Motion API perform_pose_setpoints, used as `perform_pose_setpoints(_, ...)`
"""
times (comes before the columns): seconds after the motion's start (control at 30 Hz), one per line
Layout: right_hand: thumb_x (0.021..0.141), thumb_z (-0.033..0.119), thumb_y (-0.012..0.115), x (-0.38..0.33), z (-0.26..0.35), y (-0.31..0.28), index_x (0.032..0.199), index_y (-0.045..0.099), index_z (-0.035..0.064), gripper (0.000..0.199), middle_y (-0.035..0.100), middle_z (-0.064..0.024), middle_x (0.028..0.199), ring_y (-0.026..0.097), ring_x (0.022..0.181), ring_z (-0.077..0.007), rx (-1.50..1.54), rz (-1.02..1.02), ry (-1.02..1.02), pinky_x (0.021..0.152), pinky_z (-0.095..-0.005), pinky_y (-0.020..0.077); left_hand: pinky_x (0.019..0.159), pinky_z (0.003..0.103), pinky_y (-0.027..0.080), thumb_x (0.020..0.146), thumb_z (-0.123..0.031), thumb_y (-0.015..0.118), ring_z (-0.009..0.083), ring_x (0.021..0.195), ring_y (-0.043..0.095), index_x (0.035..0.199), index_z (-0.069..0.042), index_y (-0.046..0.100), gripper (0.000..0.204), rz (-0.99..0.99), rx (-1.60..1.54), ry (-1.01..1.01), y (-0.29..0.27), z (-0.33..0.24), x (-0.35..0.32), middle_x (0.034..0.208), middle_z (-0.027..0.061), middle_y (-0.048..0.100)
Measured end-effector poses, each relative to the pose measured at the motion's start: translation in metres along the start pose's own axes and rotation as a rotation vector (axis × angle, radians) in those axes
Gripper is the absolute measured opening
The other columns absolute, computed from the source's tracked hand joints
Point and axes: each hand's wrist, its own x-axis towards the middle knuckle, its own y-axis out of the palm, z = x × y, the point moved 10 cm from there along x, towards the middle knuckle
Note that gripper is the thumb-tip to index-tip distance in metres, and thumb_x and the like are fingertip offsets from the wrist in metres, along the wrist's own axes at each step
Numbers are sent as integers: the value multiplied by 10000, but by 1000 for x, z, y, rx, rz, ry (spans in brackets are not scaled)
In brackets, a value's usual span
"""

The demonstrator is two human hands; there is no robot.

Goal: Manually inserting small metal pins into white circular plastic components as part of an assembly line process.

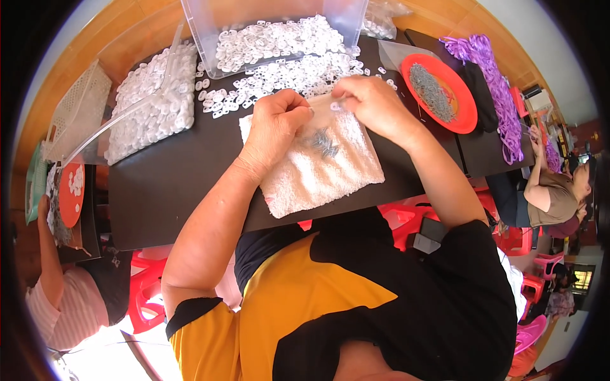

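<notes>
A cream terry towel [330, 181] lies on the dark table in front of me, with a small heap of thin grey metal pins [325, 145] on it. Over the towel's left part, my left hand [279, 120] is closed in a pinch; what its fingertips hold is too small to make out. My right hand [372, 105] is pinched at the towel's far edge, a small white plastic piece with holes [335, 106] at its fingertips. Just beyond both hands spreads a loose pile of similar white pieces [298, 76].
Behind the pile stands a clear plastic bin [202, 38] tipped towards me. A clear box of white parts [152, 101] is at left. At right are a red plate [467, 105] of grey pins and purple straps [502, 95]. Other people sit at both sides.
</notes>
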Motion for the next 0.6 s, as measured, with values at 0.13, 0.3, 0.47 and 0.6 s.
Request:
perform_pose_setpoints(0.13, 832, 37, 605, 1, 6, -15, 942, 656, 46, 121, 680, -122, 923, 652, 851, -325, -62, -97, -81, 746, -397, 499, 525, 252, 396, 778, -54, 613, 87, 565, 479, 808, 40, 633, 100, -8, -23, -41, -2, 0, -3, 647, 17, 559)
perform_pose_setpoints(0.3, 835, 98, 608, 0, 20, 6, 937, 655, 58, 119, 651, -109, 942, 642, 856, -320, -229, -4, -116, 735, -431, 497, 520, 250, 394, 774, -49, 627, 83, 560, 478, 793, 42, 636, 93, -23, -30, -22, -2, -2, -4, 625, 11, 550)
perform_pose_setpoints(0.47, 797, 91, 628, -2, 26, 4, 886, 654, 55, 99, 651, -112, 905, 640, 807, -327, -197, -19, -154, 703, -426, 501, 515, 234, 404, 787, -59, 639, 75, 566, 502, 773, 16, 650, 76, -79, -88, -6, -9, -4, -4, 638, 7, 581)
perform_pose_setpoints(0.6, 816, 46, 644, 7, 21, -4, 885, 676, 28, 77, 638, -49, 804, 588, 677, -165, 484, -6, 40, 602, -300, 456, 495, 223, 410, 791, -63, 649, 76, 568, 529, 783, 1, 661, 65, -73, -209, -40, -11, 0, -3, 664, 18, 609)
